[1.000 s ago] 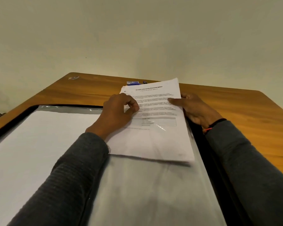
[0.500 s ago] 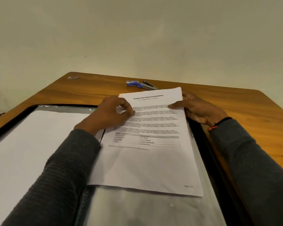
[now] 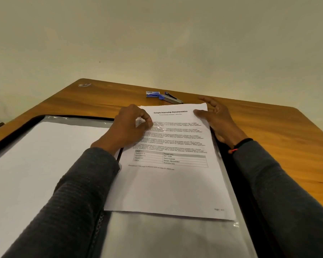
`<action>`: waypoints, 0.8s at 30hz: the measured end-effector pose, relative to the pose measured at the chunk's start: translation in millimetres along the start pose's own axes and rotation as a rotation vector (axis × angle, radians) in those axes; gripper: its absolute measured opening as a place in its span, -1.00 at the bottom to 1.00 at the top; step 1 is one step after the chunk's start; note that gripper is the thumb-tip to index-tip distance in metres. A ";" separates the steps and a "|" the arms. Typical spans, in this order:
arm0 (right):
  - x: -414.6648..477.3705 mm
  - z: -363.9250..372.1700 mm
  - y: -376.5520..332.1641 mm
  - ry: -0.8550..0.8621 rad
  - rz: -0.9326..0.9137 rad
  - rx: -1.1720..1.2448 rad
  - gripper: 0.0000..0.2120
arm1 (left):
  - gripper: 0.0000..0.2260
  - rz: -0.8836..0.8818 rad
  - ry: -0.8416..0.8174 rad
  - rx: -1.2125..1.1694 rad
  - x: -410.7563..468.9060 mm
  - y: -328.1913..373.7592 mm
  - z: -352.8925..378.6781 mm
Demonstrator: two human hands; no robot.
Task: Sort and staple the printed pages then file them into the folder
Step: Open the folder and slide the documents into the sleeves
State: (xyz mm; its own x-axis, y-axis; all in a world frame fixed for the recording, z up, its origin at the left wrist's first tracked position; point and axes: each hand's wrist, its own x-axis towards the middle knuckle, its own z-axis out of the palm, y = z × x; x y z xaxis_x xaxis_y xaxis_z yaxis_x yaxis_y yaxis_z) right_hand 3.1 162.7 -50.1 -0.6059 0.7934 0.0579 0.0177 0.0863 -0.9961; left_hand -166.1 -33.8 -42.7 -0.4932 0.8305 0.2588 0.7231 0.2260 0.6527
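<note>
Two hands steady the printed pages (image 3: 168, 175), which lie flat on the right clear sleeve of an open folder (image 3: 229, 183). The left hand (image 3: 127, 131) pinches the sheets' upper left edge; the right hand (image 3: 218, 120), fingers spread, presses the upper right corner. Beyond, a stapler (image 3: 171, 98) rests on the tabletop (image 3: 268, 127).

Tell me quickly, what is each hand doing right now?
Left hand: fingers curled shut, pinching the left edge of the printed pages.
Right hand: open, thumb resting on the pages' top right corner, holding nothing.
</note>
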 end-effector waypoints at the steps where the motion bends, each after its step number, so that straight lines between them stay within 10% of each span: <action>1: -0.1 0.3 0.0 -0.002 0.007 -0.006 -0.60 | -0.86 -0.001 -0.005 0.002 0.0 -0.5 -0.4; 8: 1.8 1.7 2.1 -0.028 -0.023 -0.154 -0.92 | -0.81 0.020 -0.034 -0.027 5.7 -8.2 0.4; 24: -18.9 10.1 -24.6 -0.371 0.063 -0.617 -0.21 | -0.86 0.148 0.013 0.017 10.6 -24.4 4.8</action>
State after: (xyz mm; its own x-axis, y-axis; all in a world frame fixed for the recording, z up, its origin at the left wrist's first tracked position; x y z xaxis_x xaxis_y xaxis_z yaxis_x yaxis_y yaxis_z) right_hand 6.0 139.5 -27.4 -0.8172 0.5606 -0.1342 0.4410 0.4582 -0.7718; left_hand -186.7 -28.1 -59.4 -0.3868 0.8487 0.3607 0.7964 0.1103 0.5946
